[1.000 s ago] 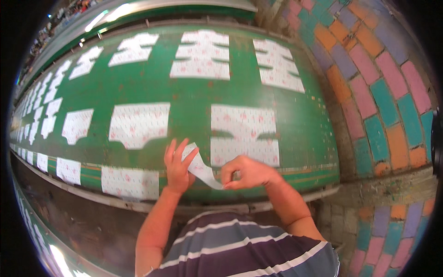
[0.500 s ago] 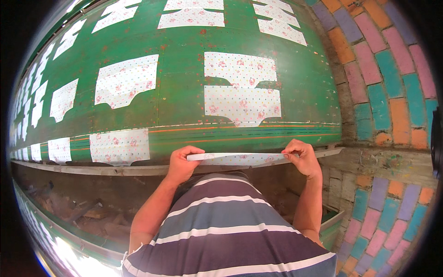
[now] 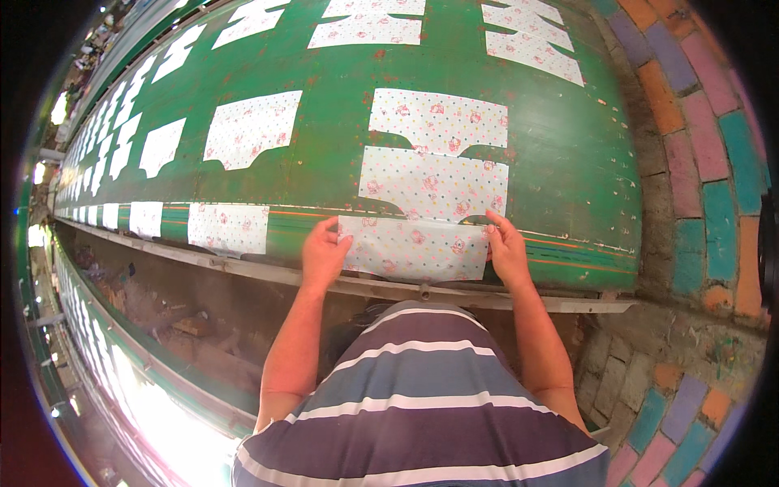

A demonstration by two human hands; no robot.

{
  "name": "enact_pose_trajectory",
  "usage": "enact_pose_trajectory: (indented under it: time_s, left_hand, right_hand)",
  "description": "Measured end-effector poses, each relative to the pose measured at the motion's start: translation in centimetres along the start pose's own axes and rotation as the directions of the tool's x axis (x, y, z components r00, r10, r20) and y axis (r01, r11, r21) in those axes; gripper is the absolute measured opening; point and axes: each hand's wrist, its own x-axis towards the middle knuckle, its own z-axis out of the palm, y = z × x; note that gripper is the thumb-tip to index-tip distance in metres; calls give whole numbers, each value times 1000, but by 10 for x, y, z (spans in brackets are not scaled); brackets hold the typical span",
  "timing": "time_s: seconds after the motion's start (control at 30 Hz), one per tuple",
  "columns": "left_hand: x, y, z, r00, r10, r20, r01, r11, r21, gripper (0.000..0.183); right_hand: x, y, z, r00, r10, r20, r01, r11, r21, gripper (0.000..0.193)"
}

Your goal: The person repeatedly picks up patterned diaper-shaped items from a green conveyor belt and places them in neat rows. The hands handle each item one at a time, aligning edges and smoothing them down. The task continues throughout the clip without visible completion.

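A white fabric piece with coloured dots and pink figures is stretched between my hands along the near edge of the green table. My left hand pinches its left end, and my right hand pinches the right end. The piece lies nearly flat, its far edge close to the lower tip of another printed piece. Beyond that, a matching piece lies with a curved cut-out on each side.
More printed pieces, such as one at the left and one by the near edge, lie in rows. A grey rail runs along the table's front. Painted bricks pave the right side. At the lower left stands another table.
The fabric piece was seen edge-on as a narrow strip near the rail; now it is spread out over the table's edge. My hands have moved forward and the right one inward.
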Motion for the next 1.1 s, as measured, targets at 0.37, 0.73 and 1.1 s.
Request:
enact_pose_trajectory:
  time_s: [0.37,0.73,1.1]
  left_hand:
    - [-57,21,26,971,235,-43,-234,972,18,67]
    - [-30,18,11,969,210,-134,-199,976,93,62]
    - [-6,6,0,985,140,-99,-113,965,238,71]
  right_hand:
    - [-13,17,-9,917,-360,172,396,876,-275,15]
    - [-35,17,-3,929,-361,76,362,854,-374,23]
    - [-32,14,8,927,-368,76,351,775,-525,53]
